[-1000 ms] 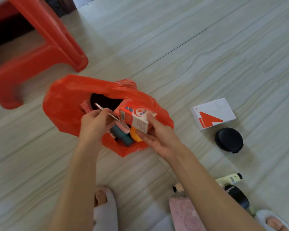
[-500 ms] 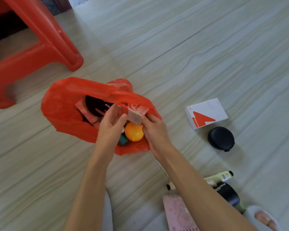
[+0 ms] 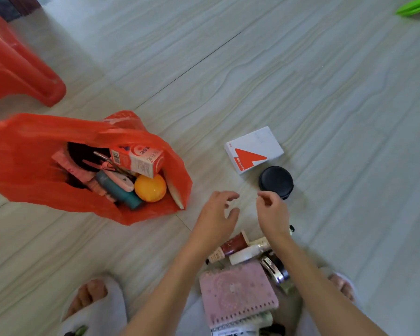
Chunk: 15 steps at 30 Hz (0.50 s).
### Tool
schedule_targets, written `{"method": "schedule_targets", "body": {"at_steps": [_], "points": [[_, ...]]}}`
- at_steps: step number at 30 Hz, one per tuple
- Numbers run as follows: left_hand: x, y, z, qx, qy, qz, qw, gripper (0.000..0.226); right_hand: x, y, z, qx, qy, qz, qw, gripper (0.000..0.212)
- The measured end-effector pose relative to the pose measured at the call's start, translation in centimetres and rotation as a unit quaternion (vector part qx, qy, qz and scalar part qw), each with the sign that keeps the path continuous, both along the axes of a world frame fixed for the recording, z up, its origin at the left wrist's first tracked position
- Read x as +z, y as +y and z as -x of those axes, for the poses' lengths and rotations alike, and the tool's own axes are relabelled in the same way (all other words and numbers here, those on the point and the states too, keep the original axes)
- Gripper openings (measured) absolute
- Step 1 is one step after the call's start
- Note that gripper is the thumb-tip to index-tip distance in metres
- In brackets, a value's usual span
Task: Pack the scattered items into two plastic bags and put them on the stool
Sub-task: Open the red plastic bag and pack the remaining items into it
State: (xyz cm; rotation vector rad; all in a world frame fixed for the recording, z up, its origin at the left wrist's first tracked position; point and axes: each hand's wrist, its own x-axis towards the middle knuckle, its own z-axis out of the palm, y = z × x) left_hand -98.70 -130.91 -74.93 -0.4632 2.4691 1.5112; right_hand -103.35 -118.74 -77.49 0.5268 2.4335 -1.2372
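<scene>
My red plastic bag [image 3: 34, 166] lies on the floor, mouth open, partly filled: carton [image 3: 141, 160], orange ball [image 3: 150, 187], tubes. Both my left hand [image 3: 216, 214] and right hand [image 3: 273, 213] hover empty, fingers loosely curled. White box [image 3: 254, 149], black round case [image 3: 275, 181], pink notebook [image 3: 238, 293] and bottles remain loose. The stool [image 3: 17, 69] is cut off; no second bag shows.

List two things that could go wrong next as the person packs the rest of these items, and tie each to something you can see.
1. The red bag lies slumped on the floor with its mouth open; the carton and orange ball sit near the opening and might spill when it is lifted.
2. Both hands, left and right, are empty, and no second bag is visible; overfilling the one bag might tear it.
</scene>
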Motion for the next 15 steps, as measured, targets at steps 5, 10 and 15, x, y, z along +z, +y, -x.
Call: {"method": "schedule_targets", "body": {"at_steps": [5,10,15], "points": [[-4.2,2.7,-1.7,-0.128,-0.165,0.125,0.970,0.044,-1.8,4.3,2.6,0.049,0.062,-0.182,0.980,0.052],[-5.9,2.3,-3.9,-0.164,-0.177,0.202,0.949,0.032,-2.2,4.8,5.7,0.263,0.023,-0.270,0.926,0.087],[-6.0,2.7,-3.8,-0.206,-0.191,0.315,0.907,0.035,-2.9,4.2,5.9,0.261,0.005,-0.294,0.919,0.084]]}}
